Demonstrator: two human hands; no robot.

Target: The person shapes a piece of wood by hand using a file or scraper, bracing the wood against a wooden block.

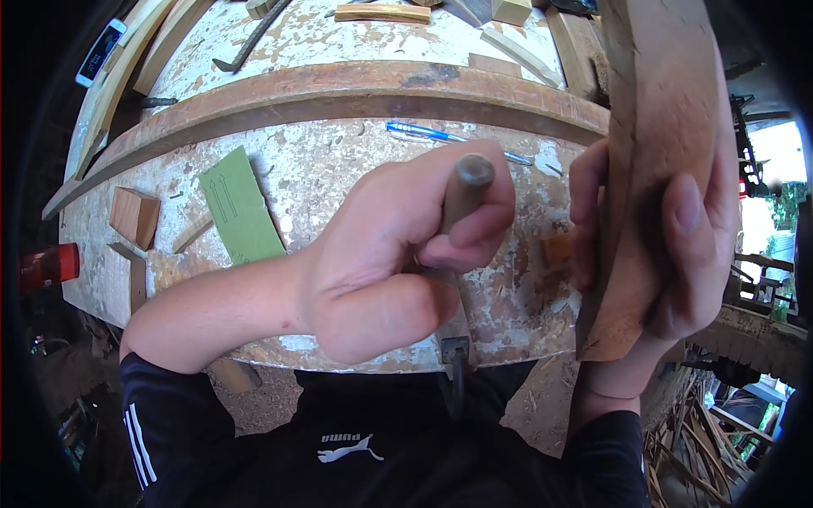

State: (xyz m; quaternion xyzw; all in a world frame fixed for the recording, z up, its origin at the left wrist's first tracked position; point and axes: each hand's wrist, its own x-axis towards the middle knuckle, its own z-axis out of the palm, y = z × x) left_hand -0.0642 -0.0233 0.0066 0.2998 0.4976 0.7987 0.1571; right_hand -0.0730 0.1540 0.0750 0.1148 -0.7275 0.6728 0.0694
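Note:
My left hand (398,245) is closed around a round tool handle (474,173), whose blunt end points up toward the camera. The rest of that tool is mostly hidden behind my fist. On the right, my right hand (699,245) grips a long, curved wooden piece (669,93), with fingers on its left side and thumb across its face. This piece stands nearly upright, close to the camera. Below my fist, a dark metal part (456,364) shows at the bench edge; whether it belongs to the held tool is unclear.
A long curved wooden beam (339,89) crosses the worn workbench (313,186). A blue pen (432,132), green card (237,207) and wooden block (134,216) lie nearer. Farther back are a phone (101,52), a dark metal bar (254,38) and wood offcuts (383,13).

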